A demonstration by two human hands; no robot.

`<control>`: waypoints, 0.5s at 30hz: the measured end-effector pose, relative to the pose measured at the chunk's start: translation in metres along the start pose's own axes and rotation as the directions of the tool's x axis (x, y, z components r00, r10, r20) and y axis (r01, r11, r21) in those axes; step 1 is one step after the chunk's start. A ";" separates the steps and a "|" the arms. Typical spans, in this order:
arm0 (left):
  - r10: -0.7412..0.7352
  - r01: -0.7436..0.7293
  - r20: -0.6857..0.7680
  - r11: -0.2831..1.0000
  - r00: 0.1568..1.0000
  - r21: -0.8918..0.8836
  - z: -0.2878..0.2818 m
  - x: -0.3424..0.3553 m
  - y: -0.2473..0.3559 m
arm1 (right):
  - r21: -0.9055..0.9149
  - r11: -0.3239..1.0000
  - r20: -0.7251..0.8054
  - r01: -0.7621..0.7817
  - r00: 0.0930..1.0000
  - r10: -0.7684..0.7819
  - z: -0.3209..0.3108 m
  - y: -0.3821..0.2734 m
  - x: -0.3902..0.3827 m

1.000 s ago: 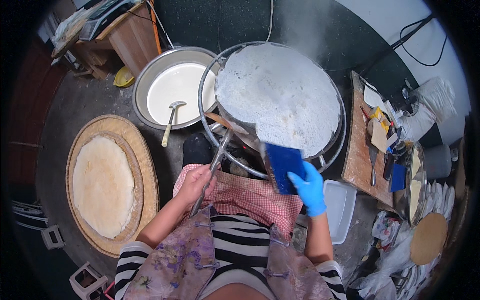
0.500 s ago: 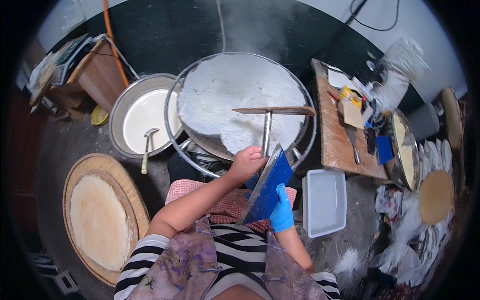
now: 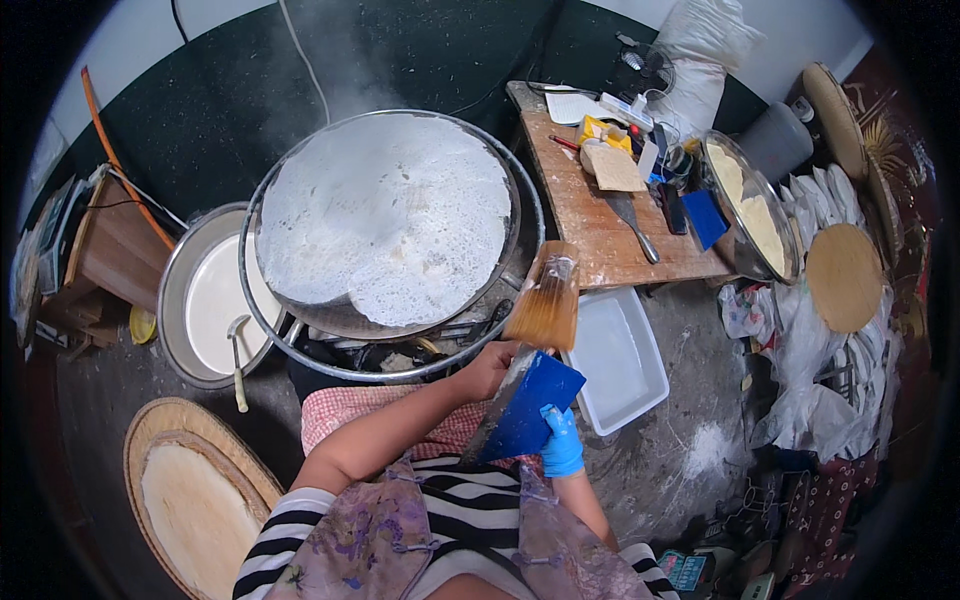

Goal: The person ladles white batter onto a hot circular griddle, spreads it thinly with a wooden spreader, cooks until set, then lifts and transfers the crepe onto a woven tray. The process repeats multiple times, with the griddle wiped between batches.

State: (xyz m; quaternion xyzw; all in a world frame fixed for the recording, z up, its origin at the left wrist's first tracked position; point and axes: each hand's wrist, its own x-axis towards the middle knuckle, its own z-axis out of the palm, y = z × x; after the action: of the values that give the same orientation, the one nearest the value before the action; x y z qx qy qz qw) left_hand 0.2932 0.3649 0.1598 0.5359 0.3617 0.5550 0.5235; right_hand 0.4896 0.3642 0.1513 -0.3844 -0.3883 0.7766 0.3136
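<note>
My left hand point(image 3: 486, 370), bare, is closed round the handle of a T-shaped wooden spreader point(image 3: 543, 300). Its wet brown board is raised beside the right rim of the round griddle point(image 3: 345, 318). In a blue glove, my right hand point(image 3: 562, 442) grips a blue flat scraper point(image 3: 535, 405) with a pale, crusted edge. The scraper stands tilted in front of my left hand, partly hiding the spreader's handle. A thin, whitish batter sheet point(image 3: 390, 210) covers most of the griddle, with a notch at its near edge. Steam rises behind it.
A metal basin point(image 3: 172, 300) of white batter with a ladle point(image 3: 237, 365) stands left of the griddle. Finished flat rounds point(image 3: 195, 500) lie on a woven tray at lower left. A white plastic tub point(image 3: 625, 375) and a cluttered wooden table point(image 3: 570, 240) are on the right.
The view has swung right. The spreader has moved from over the griddle to its right side, turning its broad face toward me. Both hands keep their holds.
</note>
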 end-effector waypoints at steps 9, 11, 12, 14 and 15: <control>-0.136 0.161 -0.092 0.919 0.986 0.360 -0.007 0.008 0.069 | -0.051 0.994 0.123 0.098 0.988 -0.091 -0.010 -0.004 0.021; -0.059 0.081 -0.056 0.742 0.997 0.665 -0.008 0.008 0.077 | -0.092 0.993 0.124 0.070 0.991 -0.058 -0.008 -0.004 0.022; -0.018 0.006 0.003 0.493 1.000 0.870 -0.008 0.008 0.078 | -0.108 0.993 0.127 0.054 0.991 -0.040 -0.007 -0.004 0.022; 0.106 -0.041 0.006 0.332 0.994 0.943 -0.006 0.007 0.068 | -0.051 0.996 0.124 0.068 0.990 -0.061 -0.005 -0.002 0.022; 0.202 -0.055 -0.001 0.273 0.979 0.960 -0.003 0.006 0.060 | -0.012 0.998 0.155 0.066 0.986 -0.064 -0.004 -0.002 0.022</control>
State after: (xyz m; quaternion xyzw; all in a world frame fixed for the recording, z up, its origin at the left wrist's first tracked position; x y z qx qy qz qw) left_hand 0.2797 0.3602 0.2181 0.7343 0.6080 0.3005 0.0293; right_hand 0.4819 0.3836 0.1438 -0.3129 -0.4302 0.7902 0.3045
